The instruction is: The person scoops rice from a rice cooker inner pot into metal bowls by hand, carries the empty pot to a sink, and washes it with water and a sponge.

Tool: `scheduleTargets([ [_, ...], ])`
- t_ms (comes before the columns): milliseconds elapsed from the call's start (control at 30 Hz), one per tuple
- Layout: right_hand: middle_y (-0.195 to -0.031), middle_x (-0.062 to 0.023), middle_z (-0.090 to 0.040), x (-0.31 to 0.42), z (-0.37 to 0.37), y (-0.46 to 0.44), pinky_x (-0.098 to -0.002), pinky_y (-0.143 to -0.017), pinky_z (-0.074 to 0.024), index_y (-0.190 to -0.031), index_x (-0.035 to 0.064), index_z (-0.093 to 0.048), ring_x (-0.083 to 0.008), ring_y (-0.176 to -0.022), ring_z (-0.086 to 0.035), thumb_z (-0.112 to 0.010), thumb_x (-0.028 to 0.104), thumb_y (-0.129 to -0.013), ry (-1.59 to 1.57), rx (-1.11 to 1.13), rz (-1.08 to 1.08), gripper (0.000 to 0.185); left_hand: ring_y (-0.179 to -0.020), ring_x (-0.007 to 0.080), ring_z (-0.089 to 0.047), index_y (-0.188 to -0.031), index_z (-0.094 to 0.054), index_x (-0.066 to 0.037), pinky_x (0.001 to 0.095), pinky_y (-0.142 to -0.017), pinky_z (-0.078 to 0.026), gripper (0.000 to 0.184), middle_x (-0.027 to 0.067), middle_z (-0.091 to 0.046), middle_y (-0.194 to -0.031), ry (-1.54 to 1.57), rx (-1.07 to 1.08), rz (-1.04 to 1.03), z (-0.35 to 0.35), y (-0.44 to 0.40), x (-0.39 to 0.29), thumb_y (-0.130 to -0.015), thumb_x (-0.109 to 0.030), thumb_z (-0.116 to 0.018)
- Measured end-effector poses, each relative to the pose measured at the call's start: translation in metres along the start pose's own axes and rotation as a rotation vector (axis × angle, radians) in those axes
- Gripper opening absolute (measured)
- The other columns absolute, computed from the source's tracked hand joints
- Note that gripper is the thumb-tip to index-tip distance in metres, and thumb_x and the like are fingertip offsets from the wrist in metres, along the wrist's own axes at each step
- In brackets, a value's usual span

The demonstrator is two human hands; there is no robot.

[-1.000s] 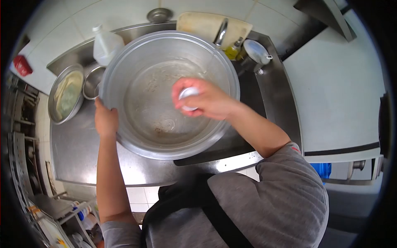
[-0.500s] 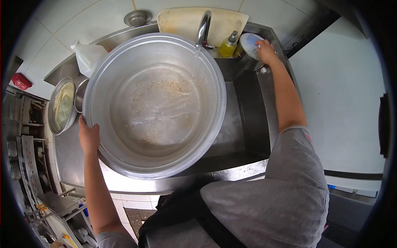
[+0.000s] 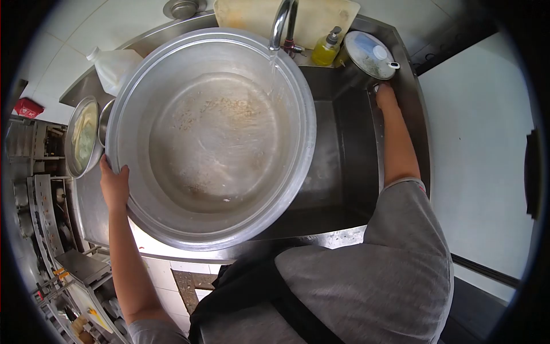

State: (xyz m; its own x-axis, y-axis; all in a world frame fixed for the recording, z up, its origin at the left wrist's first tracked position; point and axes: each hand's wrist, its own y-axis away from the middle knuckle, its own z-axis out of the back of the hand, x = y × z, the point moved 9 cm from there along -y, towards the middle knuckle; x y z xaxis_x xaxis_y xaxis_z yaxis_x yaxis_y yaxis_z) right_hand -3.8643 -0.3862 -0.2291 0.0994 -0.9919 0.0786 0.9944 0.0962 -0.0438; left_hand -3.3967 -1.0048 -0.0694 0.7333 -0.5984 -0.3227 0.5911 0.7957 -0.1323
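Note:
A large metal basin (image 3: 129, 198) with shallow water and scattered brownish bits at its bottom rests tilted at the sink. Water runs into it from the tap (image 3: 279, 26). My left hand (image 3: 116, 186) grips its left rim, thumb up. My right hand (image 3: 386, 96) is low at the sink's right edge, beside the lidded pot (image 3: 369, 55), its fingers closed round a small white object (image 3: 376, 88) that is mostly covered. On the pot's lid lies a round white piece.
Left of the basin are a white plastic jug (image 3: 114, 69), a small metal bowl (image 3: 105, 123) and an oval bowl (image 3: 85, 137) with pale contents. Behind the sink (image 3: 321, 172) stand a yellow soap bottle (image 3: 326, 50) and a cutting board (image 3: 326, 14).
My right hand has gone from above the basin, with a white round thing, to the pot's lid, then down to the sink edge. The basin has shifted left, uncovering the sink and tap stream.

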Motion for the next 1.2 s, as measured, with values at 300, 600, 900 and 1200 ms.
scheduleTargets([
  [300,-0.110,-0.0237,-0.052,-0.005,-0.018,0.040,-0.0464,-0.083,-0.0459,-0.106,0.0029,-0.054,-0.0404,-0.098,-0.055,-0.051,0.003,-0.082,-0.026,-0.079,0.063,0.025,-0.116,0.0373,-0.048,-0.134,-0.032,0.000,0.0393,-0.096,-0.039,0.067,0.0243,-0.047,-0.128,0.029,-0.018,-0.034,0.000,-0.004,0.006,-0.075,-0.015,-0.061],
  [600,-0.091,-0.0046,-0.059,0.075,0.105,0.142,-0.0210,-0.065,-0.0449,-0.107,0.0041,-0.054,-0.0071,-0.077,-0.054,-0.054,-0.003,-0.083,-1.243,-0.039,0.147,0.025,-0.110,0.0379,-0.052,-0.134,-0.032,-0.003,0.0414,-0.092,-0.041,0.067,0.0230,-0.051,-0.123,0.073,-0.022,-0.016,0.002,-0.002,0.012,-0.075,-0.017,-0.061],
  [900,-0.098,-0.0040,-0.058,0.282,0.236,0.278,-0.0228,-0.067,-0.0461,-0.108,0.0034,-0.053,-0.0094,-0.082,-0.055,-0.054,-0.009,-0.081,-1.556,0.334,0.655,0.030,-0.106,0.0373,-0.049,-0.127,-0.041,-0.008,0.0421,-0.085,-0.043,0.060,0.0166,-0.054,-0.110,-0.173,-0.492,-0.348,0.057,0.040,-0.037,-0.072,-0.011,-0.064],
  [1200,-0.112,-0.0102,-0.056,0.403,0.253,0.393,-0.0268,-0.078,-0.0511,-0.113,-0.0007,-0.051,-0.0141,-0.097,-0.056,-0.057,-0.010,-0.079,-1.386,0.408,0.898,0.036,-0.075,0.0099,-0.058,-0.109,-0.049,-0.003,0.0242,-0.065,-0.048,0.025,0.0056,-0.057,-0.087,1.247,0.615,-0.419,0.062,0.144,-0.127,-0.091,-0.019,-0.054],
])
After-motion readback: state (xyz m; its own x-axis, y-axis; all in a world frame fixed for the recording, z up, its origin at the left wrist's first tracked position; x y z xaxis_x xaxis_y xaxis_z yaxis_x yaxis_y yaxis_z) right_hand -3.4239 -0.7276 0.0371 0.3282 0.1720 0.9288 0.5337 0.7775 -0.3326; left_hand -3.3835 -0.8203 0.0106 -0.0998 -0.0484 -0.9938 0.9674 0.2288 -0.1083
